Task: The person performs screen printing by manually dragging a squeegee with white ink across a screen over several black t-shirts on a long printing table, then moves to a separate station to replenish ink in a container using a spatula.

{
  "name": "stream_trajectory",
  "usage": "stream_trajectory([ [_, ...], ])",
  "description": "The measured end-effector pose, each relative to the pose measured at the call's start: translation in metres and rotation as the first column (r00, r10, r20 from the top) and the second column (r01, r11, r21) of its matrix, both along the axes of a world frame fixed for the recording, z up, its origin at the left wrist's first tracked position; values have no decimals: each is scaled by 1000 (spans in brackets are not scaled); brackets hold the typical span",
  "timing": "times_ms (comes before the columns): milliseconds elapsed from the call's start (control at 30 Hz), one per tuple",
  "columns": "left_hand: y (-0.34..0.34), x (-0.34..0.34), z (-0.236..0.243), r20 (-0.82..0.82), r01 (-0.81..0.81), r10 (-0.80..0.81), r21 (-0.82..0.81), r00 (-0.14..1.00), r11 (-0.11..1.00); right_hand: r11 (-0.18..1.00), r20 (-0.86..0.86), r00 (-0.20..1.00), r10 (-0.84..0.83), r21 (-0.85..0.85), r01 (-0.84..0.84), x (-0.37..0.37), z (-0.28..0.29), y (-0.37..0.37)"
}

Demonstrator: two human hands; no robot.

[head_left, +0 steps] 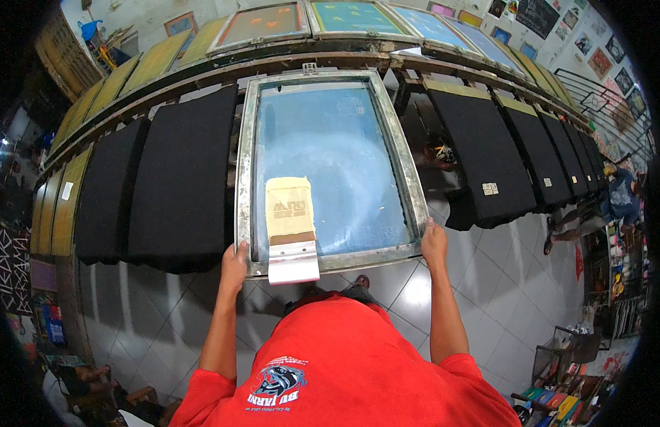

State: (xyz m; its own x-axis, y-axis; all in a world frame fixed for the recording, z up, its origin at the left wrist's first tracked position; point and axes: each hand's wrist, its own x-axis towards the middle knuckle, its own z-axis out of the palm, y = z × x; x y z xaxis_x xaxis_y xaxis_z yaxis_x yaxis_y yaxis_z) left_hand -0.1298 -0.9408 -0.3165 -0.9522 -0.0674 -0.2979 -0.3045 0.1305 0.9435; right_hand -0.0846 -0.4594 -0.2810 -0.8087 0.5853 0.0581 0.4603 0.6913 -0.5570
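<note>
Metal-framed printing screen (pixel 330 167) with blue mesh lies flat over black shirt on long rack, directly ahead of person; left hand (pixel 234 265) grasps frame's near left corner; right hand (pixel 434 244) grasps near right corner; squeegee (pixel 293 260) rests on near edge between hands, cream ink patch (pixel 288 206) just beyond it on mesh; black shirts (pixel 180 178) on boards either side; more screens (pixel 262 23) propped behind rack; grey tiled floor (pixel 486 285) below.

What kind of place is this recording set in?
Most likely a screen-printing workshop: both hands grip a metal-framed mesh screen with a squeegee on it, over a long row of boards dressed with black shirts, more screens behind.
</note>
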Motion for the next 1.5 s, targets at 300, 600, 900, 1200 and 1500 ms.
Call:
stream_trajectory([
  [300,-4,-3,-9,10,4,-4,-44,1000,999,995,-45,999,21,-95,-25,-2,-5,2],
  [600,-1,-5,-21,-1,5,-5,-138,1000,990,999,-22,999,-29,-17,28,-5,-10,-7],
  [900,-7,-6,-31,-37,-22,17,-159,999,987,861,-63,878,475,242,-448,8,66,-110],
  [1200,-4,-5,-22,-40,0,-8,-208,999,978,325,269,366,891,186,-927,-4,49,-252],
  [1500,0,-7,-20,-111,-35,9,-238,994,971,500,315,554,770,242,-832,-55,68,-268],
])
